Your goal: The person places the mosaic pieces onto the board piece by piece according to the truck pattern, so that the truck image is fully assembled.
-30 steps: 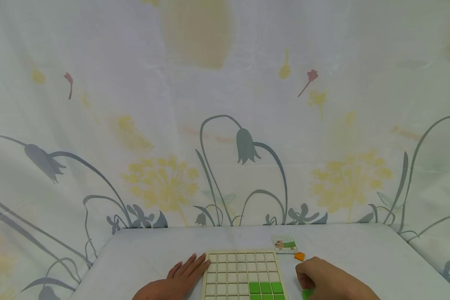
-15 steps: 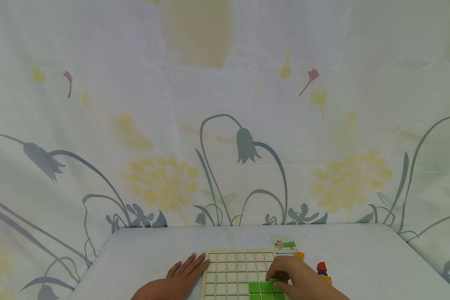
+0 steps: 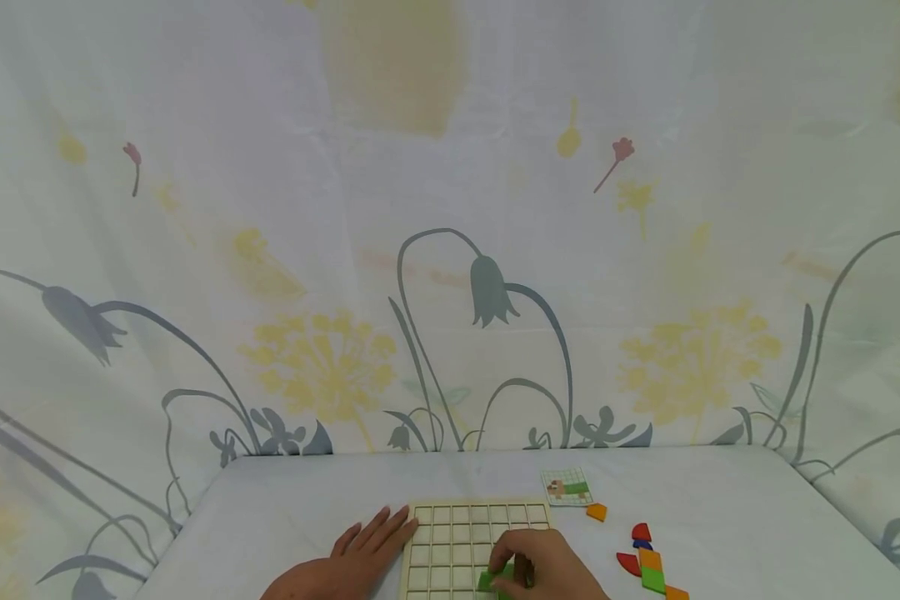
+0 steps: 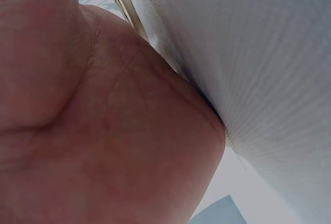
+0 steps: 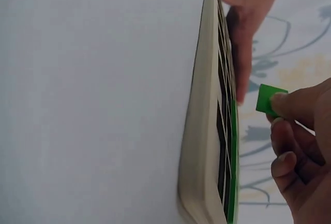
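While the left hand (image 3: 352, 557) lies at the board's (image 3: 441, 554) edge, fingers straight, the right hand (image 3: 549, 567) pinches a green tile (image 5: 264, 96) above it; likely a placing step, next move calls for squaring the tile up, then lowering.

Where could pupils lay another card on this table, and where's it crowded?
Free: the table beyond the grid board, towards the floral curtain and left of the picture card; left of the left hand; right of the loose coloured pieces. Crowded: around the board's right side, where card, pieces and the right hand pinching a green tile gather.
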A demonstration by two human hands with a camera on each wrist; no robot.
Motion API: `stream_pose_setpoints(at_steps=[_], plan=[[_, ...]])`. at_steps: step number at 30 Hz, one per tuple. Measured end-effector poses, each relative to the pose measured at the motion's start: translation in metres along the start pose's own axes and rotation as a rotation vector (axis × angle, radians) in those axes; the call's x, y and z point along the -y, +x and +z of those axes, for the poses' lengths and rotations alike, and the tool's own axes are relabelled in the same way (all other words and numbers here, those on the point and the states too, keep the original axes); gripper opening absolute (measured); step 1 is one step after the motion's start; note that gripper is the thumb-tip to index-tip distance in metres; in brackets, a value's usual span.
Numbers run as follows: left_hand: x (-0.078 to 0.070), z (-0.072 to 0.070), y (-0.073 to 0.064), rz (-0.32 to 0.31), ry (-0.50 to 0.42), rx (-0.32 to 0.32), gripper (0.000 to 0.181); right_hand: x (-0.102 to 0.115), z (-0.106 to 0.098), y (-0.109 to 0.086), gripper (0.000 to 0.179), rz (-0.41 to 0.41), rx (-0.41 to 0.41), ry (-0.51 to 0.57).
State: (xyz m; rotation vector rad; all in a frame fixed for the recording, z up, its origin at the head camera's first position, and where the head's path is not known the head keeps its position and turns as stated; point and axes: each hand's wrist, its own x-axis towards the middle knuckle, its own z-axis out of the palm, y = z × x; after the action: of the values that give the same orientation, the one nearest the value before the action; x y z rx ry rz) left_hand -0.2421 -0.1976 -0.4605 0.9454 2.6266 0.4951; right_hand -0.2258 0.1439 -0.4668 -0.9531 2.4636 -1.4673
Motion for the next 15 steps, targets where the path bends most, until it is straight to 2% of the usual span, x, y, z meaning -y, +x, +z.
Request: stream_pose_setpoints(at_steps=[2,9,11,15], plan=[[0.000,0.000,-0.001,0.002,0.005,-0.004,0.099,-0.003,0.004,0.000,0.006,0.016,0.006,-0.008],[-0.002,0.000,0.000,-0.003,-0.005,-0.002,0.098,-0.001,0.013,0.001,0.008,0.165,0.040,0.029],[-0.001,0.000,0.000,-0.005,-0.010,-0.001,0.099,0.000,0.013,0.001,0.009,0.161,0.037,0.004],[0.000,0.001,0.001,-0.006,-0.007,0.007,0.100,0.000,0.010,0.002,0.008,0.039,0.037,-0.095]])
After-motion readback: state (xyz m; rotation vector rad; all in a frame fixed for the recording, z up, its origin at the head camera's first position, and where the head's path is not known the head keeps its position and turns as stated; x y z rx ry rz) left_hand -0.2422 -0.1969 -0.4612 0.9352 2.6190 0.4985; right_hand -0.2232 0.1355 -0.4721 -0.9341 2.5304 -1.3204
